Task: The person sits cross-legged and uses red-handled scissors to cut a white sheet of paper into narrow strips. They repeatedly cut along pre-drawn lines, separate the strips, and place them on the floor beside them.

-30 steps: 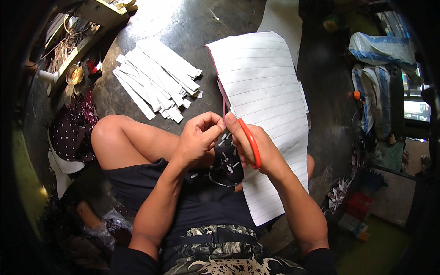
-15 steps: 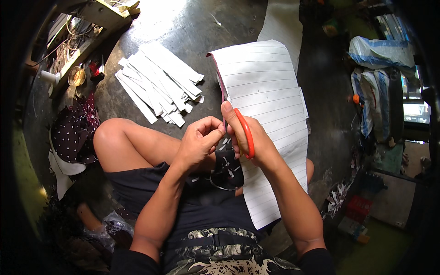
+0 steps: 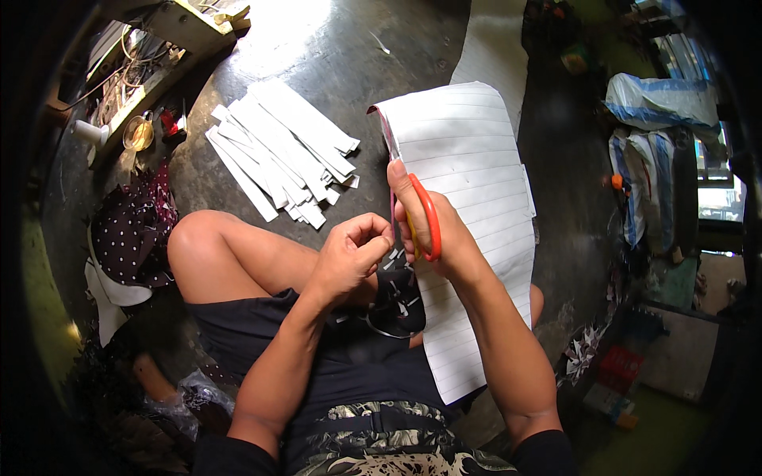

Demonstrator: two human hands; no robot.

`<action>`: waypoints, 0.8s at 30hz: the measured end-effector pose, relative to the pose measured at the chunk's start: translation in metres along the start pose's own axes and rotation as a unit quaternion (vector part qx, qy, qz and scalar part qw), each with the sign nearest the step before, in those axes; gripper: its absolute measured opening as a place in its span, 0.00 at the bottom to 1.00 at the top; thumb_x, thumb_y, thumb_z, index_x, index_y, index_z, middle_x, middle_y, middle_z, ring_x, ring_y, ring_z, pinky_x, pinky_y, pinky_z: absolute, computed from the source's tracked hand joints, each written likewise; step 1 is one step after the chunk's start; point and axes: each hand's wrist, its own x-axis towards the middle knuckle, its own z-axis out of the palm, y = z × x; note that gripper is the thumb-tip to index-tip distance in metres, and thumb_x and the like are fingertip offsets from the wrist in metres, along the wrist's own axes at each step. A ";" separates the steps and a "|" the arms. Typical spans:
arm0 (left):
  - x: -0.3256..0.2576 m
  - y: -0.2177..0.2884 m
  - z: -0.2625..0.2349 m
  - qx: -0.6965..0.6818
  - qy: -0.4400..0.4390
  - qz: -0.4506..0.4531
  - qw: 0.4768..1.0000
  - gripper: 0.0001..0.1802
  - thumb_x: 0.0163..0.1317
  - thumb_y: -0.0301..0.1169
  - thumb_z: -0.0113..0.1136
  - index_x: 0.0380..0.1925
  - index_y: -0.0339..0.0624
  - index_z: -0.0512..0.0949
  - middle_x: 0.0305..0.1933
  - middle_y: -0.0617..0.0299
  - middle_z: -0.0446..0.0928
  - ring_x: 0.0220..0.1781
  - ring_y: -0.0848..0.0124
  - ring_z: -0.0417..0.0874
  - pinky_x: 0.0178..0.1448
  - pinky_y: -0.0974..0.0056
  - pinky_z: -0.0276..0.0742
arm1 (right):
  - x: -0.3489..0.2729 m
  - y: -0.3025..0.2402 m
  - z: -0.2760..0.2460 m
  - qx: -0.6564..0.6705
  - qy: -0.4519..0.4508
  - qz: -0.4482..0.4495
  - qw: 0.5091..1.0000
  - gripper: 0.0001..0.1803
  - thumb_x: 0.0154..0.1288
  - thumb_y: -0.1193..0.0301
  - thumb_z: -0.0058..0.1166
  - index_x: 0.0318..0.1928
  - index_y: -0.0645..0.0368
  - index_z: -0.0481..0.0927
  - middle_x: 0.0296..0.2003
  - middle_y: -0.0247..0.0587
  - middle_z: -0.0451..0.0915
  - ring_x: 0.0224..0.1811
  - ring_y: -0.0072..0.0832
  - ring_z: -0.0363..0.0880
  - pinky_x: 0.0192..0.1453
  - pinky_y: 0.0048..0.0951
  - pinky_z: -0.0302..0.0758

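My right hand grips red-handled scissors, whose blades run up along the left edge of a large white lined sheet. My left hand is curled shut just left of the scissors, pinching the near edge of a narrow strip of that sheet. The sheet lies over my lap and the dark floor. A pile of cut white strips rests on the floor beyond my bent left knee.
A dotted dark cloth lies at the left. Wires and a small glass jar sit by a wooden frame at the upper left. Plastic bags and clutter fill the right side. A small red crate stands at the lower right.
The right hand with the scissors has moved up along the sheet's left edge. The left hand has drawn slightly apart from it, still pinching the strip.
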 end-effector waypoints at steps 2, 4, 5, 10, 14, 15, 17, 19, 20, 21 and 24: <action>-0.001 0.000 0.000 -0.002 0.004 0.003 1.000 0.03 0.72 0.27 0.62 0.39 0.39 0.81 0.31 0.72 0.77 0.25 0.85 0.69 0.28 0.75 0.63 | 0.000 -0.001 -0.001 -0.014 0.001 -0.005 1.000 0.48 0.69 0.21 0.45 0.20 0.56 0.72 0.13 0.33 0.68 0.12 0.22 0.68 0.17 0.26 0.68; -0.001 -0.001 -0.001 -0.003 0.008 0.003 1.000 0.04 0.72 0.28 0.62 0.39 0.39 0.81 0.30 0.74 0.77 0.25 0.86 0.69 0.28 0.74 0.62 | -0.001 -0.001 -0.002 -0.036 0.005 -0.022 0.999 0.48 0.69 0.21 0.45 0.20 0.56 0.72 0.13 0.33 0.68 0.12 0.22 0.68 0.17 0.25 0.67; 0.000 -0.001 -0.001 -0.003 0.009 0.002 1.000 0.04 0.72 0.28 0.62 0.39 0.39 0.81 0.30 0.74 0.76 0.25 0.86 0.69 0.28 0.74 0.62 | 0.000 -0.001 -0.002 -0.031 0.001 -0.021 0.999 0.48 0.69 0.21 0.45 0.20 0.56 0.72 0.13 0.33 0.68 0.12 0.22 0.68 0.17 0.25 0.67; 0.001 -0.002 -0.002 0.012 0.000 0.003 1.000 0.04 0.72 0.27 0.61 0.39 0.38 0.81 0.30 0.72 0.77 0.24 0.86 0.69 0.28 0.75 0.63 | 0.022 -0.007 0.002 0.015 -0.006 -0.003 1.000 0.47 0.69 0.22 0.48 0.20 0.56 0.72 0.13 0.33 0.67 0.11 0.22 0.67 0.17 0.26 0.67; 0.001 -0.002 -0.001 0.016 0.007 0.002 1.000 0.03 0.71 0.26 0.60 0.39 0.38 0.80 0.29 0.71 0.76 0.22 0.85 0.68 0.26 0.75 0.63 | 0.031 -0.011 0.003 0.029 -0.015 -0.005 0.999 0.47 0.67 0.21 0.49 0.21 0.56 0.71 0.14 0.31 0.66 0.12 0.22 0.67 0.16 0.26 0.68; 0.001 -0.001 -0.001 0.016 0.008 0.000 1.000 0.03 0.72 0.26 0.60 0.40 0.38 0.81 0.29 0.71 0.76 0.22 0.85 0.68 0.26 0.75 0.63 | 0.030 -0.011 0.002 0.016 -0.009 -0.009 1.000 0.47 0.67 0.21 0.49 0.21 0.56 0.71 0.14 0.31 0.66 0.12 0.22 0.67 0.16 0.27 0.67; 0.001 -0.001 -0.002 0.020 0.006 -0.001 1.000 0.03 0.72 0.26 0.61 0.40 0.38 0.81 0.30 0.71 0.76 0.23 0.86 0.68 0.26 0.75 0.63 | 0.029 -0.012 0.001 -0.005 0.003 -0.017 1.000 0.47 0.66 0.20 0.49 0.20 0.56 0.71 0.14 0.31 0.65 0.12 0.23 0.68 0.16 0.27 0.67; 0.001 -0.001 -0.003 0.017 0.004 -0.002 1.000 0.04 0.73 0.28 0.62 0.40 0.38 0.81 0.30 0.72 0.76 0.24 0.86 0.69 0.28 0.75 0.63 | 0.029 -0.013 0.000 -0.019 0.014 -0.024 0.999 0.47 0.66 0.20 0.50 0.20 0.56 0.70 0.13 0.31 0.65 0.12 0.23 0.68 0.15 0.27 0.66; 0.001 -0.001 -0.005 0.012 0.001 -0.003 1.000 0.05 0.73 0.29 0.62 0.40 0.38 0.82 0.30 0.73 0.77 0.26 0.86 0.70 0.30 0.75 0.64 | 0.032 -0.014 0.000 -0.015 0.006 -0.017 1.000 0.47 0.66 0.20 0.50 0.21 0.56 0.70 0.14 0.31 0.65 0.12 0.23 0.67 0.15 0.27 0.66; 0.001 -0.001 -0.005 0.008 0.002 -0.008 1.000 0.06 0.74 0.30 0.62 0.40 0.38 0.82 0.30 0.74 0.77 0.28 0.86 0.71 0.31 0.74 0.65 | 0.036 -0.016 0.001 -0.010 -0.002 -0.009 1.000 0.47 0.66 0.20 0.50 0.21 0.56 0.71 0.14 0.31 0.65 0.12 0.23 0.67 0.15 0.27 0.66; 0.000 0.000 -0.005 0.026 0.001 -0.006 1.000 0.06 0.73 0.30 0.63 0.39 0.38 0.82 0.30 0.74 0.77 0.29 0.86 0.71 0.32 0.74 0.65 | 0.051 -0.022 0.003 0.022 -0.005 0.006 1.000 0.46 0.66 0.20 0.50 0.24 0.56 0.71 0.16 0.31 0.65 0.13 0.23 0.66 0.16 0.27 0.67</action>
